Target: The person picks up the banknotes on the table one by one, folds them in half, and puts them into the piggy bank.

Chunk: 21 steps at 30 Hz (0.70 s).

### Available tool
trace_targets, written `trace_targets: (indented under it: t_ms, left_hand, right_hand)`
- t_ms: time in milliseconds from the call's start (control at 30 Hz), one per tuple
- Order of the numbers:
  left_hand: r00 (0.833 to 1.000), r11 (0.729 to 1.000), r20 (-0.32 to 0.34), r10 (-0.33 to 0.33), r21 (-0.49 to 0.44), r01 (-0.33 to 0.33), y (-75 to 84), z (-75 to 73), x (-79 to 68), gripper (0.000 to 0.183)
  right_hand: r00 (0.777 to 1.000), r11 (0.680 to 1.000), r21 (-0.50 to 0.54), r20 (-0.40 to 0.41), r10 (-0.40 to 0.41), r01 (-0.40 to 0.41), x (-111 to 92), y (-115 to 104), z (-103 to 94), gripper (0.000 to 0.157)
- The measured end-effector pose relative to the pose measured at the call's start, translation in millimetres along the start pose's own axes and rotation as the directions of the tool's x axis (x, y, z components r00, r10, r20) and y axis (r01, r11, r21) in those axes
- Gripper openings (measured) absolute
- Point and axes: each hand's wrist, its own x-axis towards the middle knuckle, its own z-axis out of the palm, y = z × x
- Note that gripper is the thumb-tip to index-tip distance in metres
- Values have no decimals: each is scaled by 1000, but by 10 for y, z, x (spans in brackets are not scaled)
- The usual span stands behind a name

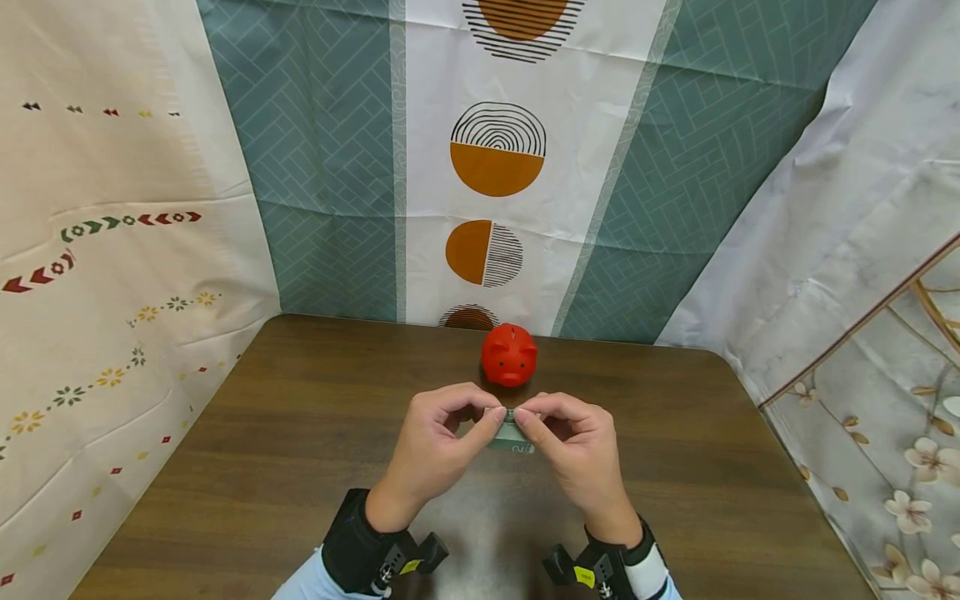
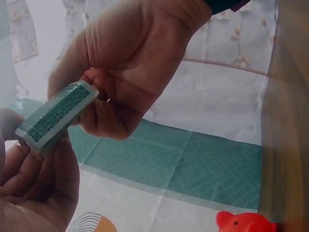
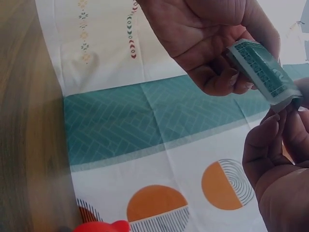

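Note:
Both hands come together over the table, pinching a small folded green banknote between thumbs and fingers. My left hand grips its left end and my right hand its right end. From the left wrist view the banknote appears as a narrow folded strip with a patterned border and a pale edge. The right wrist view shows the same banknote stretched between the two hands. Just beyond the fingers stands a red piggy bank, facing me, with a slot on its top.
A brown wooden table lies under the hands. Behind it hangs a green and white cloth with orange circles. Patterned curtains hang at the left and right sides. Each wrist wears a black camera strap.

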Motion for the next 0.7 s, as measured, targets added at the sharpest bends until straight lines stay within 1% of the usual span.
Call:
trace_targets:
  t_ms: [100,267,400,467,567,633,700]
  left_hand:
    - [1000,1000,7,10,19,-10,-5,1,1,10]
    - [999,998,20,26,50,-27,-19,5,2,10]
    - [999,998,22,25,61,-26,-13,6,2,10]
    - [1000,998,23,0,62,-2,0,6,3,9]
    - [999,997,14,-52,64,51,18,-3,1,11]
    - [997,995,-10,-76,70,76,28,-17,1,17]
    - [995,993,-46,-83,79,87,32,-35,2,23]
  right_hand:
    - [1000,1000,3,15,18,-18,0,-7,4,18]
    - [999,999,21,48,26,-27,-3,-4,15,18]
    - [999,1000,-3,42,26,-26,-3,-6,19,19]
    - [999,999,-21,28,34,-33,-2,-13,21,17]
    - [998,997,-43,-23,59,-60,-1,-24,18,14]
    - [997,997,-42,-50,59,-62,2,-25,6,16]
    - [997,999,-25,-63,31,-33,6,-18,-12,22]
